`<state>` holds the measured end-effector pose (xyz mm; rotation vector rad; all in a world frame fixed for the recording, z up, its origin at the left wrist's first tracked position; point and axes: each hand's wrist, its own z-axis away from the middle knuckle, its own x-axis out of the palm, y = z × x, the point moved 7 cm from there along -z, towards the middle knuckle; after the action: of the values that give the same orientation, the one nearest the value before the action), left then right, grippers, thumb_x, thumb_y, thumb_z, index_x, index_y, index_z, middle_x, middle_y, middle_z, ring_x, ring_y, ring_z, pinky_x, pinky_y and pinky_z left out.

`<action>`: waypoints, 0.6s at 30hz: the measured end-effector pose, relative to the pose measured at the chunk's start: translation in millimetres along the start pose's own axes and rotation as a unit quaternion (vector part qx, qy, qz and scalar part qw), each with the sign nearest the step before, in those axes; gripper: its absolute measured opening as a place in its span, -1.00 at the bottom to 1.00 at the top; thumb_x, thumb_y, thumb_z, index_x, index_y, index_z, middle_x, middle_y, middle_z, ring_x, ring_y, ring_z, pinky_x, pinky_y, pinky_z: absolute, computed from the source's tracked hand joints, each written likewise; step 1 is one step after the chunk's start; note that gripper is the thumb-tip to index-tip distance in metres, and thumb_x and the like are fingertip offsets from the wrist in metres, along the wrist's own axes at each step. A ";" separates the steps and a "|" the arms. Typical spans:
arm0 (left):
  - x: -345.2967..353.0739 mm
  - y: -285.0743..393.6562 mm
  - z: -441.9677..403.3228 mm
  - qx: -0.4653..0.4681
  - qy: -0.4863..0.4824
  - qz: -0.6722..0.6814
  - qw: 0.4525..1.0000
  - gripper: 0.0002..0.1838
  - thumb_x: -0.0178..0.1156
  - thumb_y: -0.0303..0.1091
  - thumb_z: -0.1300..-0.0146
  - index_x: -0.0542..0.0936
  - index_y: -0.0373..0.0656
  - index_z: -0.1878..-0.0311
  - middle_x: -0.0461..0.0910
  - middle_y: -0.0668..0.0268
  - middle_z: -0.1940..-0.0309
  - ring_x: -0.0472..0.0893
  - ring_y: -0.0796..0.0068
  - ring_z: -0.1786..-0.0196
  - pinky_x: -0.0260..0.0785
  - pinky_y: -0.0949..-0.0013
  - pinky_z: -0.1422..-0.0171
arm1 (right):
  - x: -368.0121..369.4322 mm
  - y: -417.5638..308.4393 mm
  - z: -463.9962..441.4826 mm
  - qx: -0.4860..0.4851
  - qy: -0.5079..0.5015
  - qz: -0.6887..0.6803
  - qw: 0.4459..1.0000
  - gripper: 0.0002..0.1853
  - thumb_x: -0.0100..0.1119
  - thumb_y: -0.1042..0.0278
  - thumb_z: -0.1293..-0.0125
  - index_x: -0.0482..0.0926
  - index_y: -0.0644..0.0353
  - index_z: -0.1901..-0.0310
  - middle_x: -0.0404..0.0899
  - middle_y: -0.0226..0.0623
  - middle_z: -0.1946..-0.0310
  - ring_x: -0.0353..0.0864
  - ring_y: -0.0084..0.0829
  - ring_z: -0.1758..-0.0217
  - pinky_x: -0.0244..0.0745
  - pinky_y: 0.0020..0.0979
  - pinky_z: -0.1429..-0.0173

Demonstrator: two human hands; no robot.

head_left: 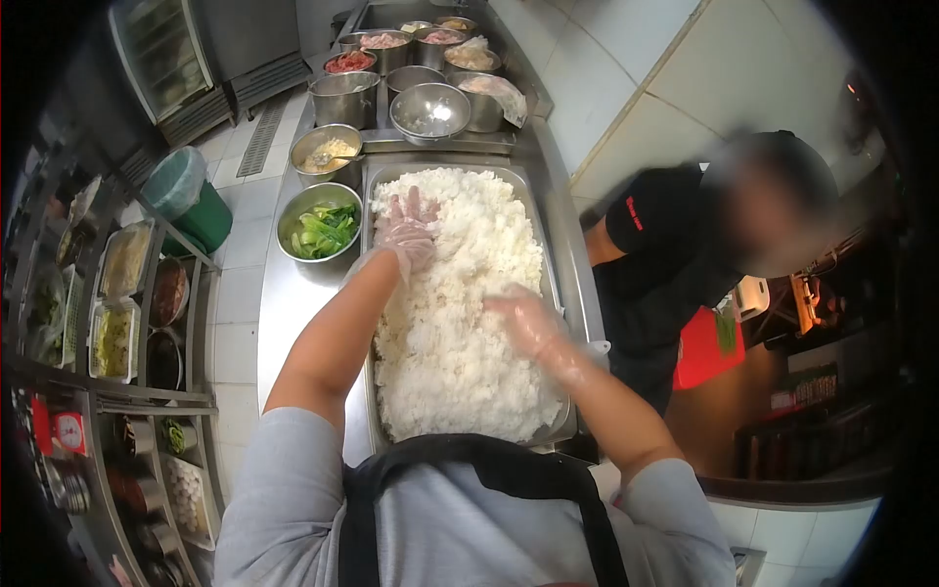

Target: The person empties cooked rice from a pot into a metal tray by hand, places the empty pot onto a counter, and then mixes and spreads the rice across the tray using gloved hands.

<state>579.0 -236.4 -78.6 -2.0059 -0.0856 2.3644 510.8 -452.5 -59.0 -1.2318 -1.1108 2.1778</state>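
A large metal tray (369, 391) full of white cooked rice (460, 382) lies in front of me. My left hand (409, 235), in a clear plastic glove, rests on the rice near the tray's far left part, its fingers spread and partly sunk among the grains. Over the right side of the rice is my right hand (528, 323), gloved too. Its fingers stretch left against the rice, slightly blurred, and I see no object in them. Close to the left hand, outside the tray, stands a metal bowl (284, 230) of green leafy vegetables (325, 232).
Behind the bowl is a pot (326, 173) with a spoon in pale food. Farther back stand several metal pots and a shiny bowl (430, 111). A person in black (655, 254) is at the right. Food shelves (147, 396) and a green bin (201, 210) line the left.
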 end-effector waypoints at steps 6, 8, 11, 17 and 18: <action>-40.5 -7.2 30.6 0.115 0.005 0.210 0.971 -0.32 0.07 -0.32 -0.16 0.14 0.08 -0.39 0.10 0.11 -0.38 0.29 0.10 -0.32 0.10 0.22 -0.44 | -12.0 -16.5 -70.4 -0.167 0.047 0.228 0.958 -0.55 0.26 0.17 -0.10 0.49 0.05 -0.05 0.59 -0.19 0.13 0.58 -0.22 0.09 0.50 -0.21 0.08; -88.1 -9.0 68.1 0.106 0.002 0.226 0.968 -0.36 0.08 -0.27 -0.18 0.19 0.04 -0.37 0.17 0.10 -0.35 0.34 0.16 -0.28 0.19 0.25 -0.38 | -18.0 -49.7 -74.7 -0.141 0.052 0.387 0.910 -0.55 0.24 0.16 -0.12 0.48 0.11 -0.05 0.59 -0.28 0.12 0.59 -0.27 0.09 0.51 -0.19 0.11; -132.0 -18.0 123.0 0.000 -0.020 0.470 0.882 -0.43 0.11 -0.18 -0.22 0.29 -0.13 -0.28 0.32 0.05 -0.23 0.42 0.18 -0.20 0.26 0.23 -0.31 | -41.5 -75.0 -55.9 -0.017 0.008 0.117 0.993 -0.55 0.21 0.17 -0.15 0.47 0.15 -0.07 0.51 -0.33 -0.03 0.56 -0.26 0.03 0.52 -0.19 0.07; -18.9 -29.0 189.5 -0.157 -0.038 0.863 0.479 -0.43 0.14 -0.23 -0.22 0.28 -0.36 -0.20 0.40 0.04 -0.08 0.41 0.18 -0.15 0.31 0.22 -0.19 | -74.1 -38.4 -20.6 -0.059 -0.034 -0.234 0.970 -0.53 0.17 0.12 -0.25 0.41 0.20 -0.11 0.44 -0.25 -0.06 0.53 -0.30 0.03 0.53 -0.30 0.00; -0.2 -25.2 195.1 -0.182 -0.047 0.866 0.464 -0.45 0.14 -0.24 -0.23 0.29 -0.36 -0.19 0.41 0.06 -0.07 0.42 0.20 -0.13 0.31 0.23 -0.17 | -71.7 -11.5 -15.6 -0.084 -0.036 -0.323 0.942 -0.52 0.16 0.14 -0.27 0.38 0.24 -0.12 0.44 -0.21 -0.04 0.54 -0.32 0.05 0.52 -0.32 -0.01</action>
<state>386.4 -214.5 -45.0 -2.2363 3.1226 3.0372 561.6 -486.2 -16.7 -0.6995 -1.5003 1.6568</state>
